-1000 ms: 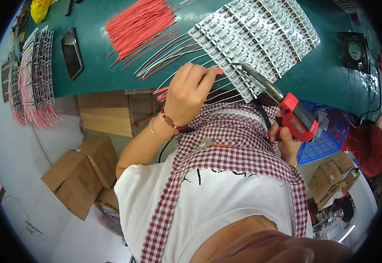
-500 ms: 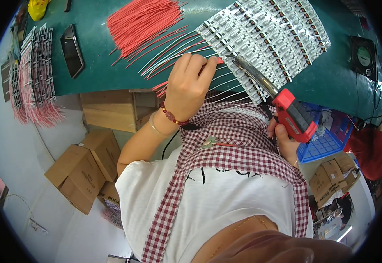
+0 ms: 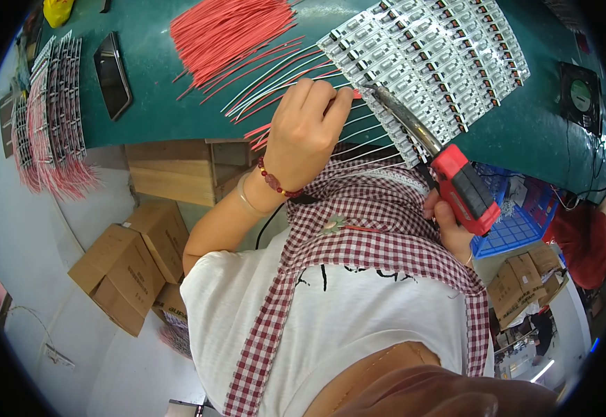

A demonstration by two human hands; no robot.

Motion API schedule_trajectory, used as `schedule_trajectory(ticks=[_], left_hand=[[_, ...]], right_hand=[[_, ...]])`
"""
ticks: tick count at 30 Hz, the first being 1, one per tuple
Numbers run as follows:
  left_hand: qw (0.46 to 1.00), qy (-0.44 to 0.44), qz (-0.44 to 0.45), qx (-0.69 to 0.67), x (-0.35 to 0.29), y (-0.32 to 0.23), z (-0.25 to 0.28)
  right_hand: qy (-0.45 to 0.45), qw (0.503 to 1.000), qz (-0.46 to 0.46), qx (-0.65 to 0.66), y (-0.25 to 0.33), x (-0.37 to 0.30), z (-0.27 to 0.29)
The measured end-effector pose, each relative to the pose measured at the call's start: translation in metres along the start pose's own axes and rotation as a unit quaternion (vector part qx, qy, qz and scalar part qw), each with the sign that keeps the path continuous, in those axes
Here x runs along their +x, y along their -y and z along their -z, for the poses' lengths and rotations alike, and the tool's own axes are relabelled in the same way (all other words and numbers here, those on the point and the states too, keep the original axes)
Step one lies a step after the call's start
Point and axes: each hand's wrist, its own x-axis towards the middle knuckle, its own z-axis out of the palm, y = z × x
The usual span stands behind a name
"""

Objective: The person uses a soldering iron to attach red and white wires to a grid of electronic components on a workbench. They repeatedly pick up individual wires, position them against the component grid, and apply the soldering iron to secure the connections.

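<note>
My left hand [image 3: 308, 124] is closed in a pinch on red wires, whose ends [image 3: 356, 94] stick out beside the thumb at the board's near-left edge. My right hand [image 3: 450, 226] grips a soldering iron [image 3: 464, 189] with a red and black handle. The iron's dark tip points at that same board edge, close to the wire ends; whether it touches cannot be made out. The sheet of small white circuit boards [image 3: 428, 62] lies slanted on the green table. Several white and red wires [image 3: 275, 76] fan out from its left edge, partly behind my left hand.
A pile of loose red wires [image 3: 230, 35] lies at the far left of the board sheet. Further left are a phone [image 3: 112, 76] and wired boards [image 3: 56, 111] overhanging the table edge. A blue basket [image 3: 515, 229] and a black fan [image 3: 581, 96] are at right; cardboard boxes [image 3: 126, 267] stand below left.
The view has shifted slightly. The soldering iron's handle has dipped a little toward me, its tip staying by the board edge. My left hand keeps its pinch on the red wires.
</note>
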Motion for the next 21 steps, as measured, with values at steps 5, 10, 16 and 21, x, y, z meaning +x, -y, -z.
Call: schedule_trajectory(ticks=[5,10,16,21], left_hand=[[1.000,-0.001,-0.005,0.002,0.000,0.001,0.000],[1.000,-0.004,-0.005,0.002,0.001,0.003,0.000],[0.999,-0.033,0.000,0.023,0.003,0.013,0.004],[1.000,-0.022,0.003,0.020,0.001,0.015,-0.001]], right_hand=[[0.008,0.998,-0.012,0.058,0.007,-0.001,-0.001],[0.025,0.998,0.001,0.051,0.003,0.000,0.000],[-0.018,0.998,0.013,0.063,0.007,0.003,-0.010],[-0.023,0.998,0.006,0.061,0.002,0.009,-0.015]])
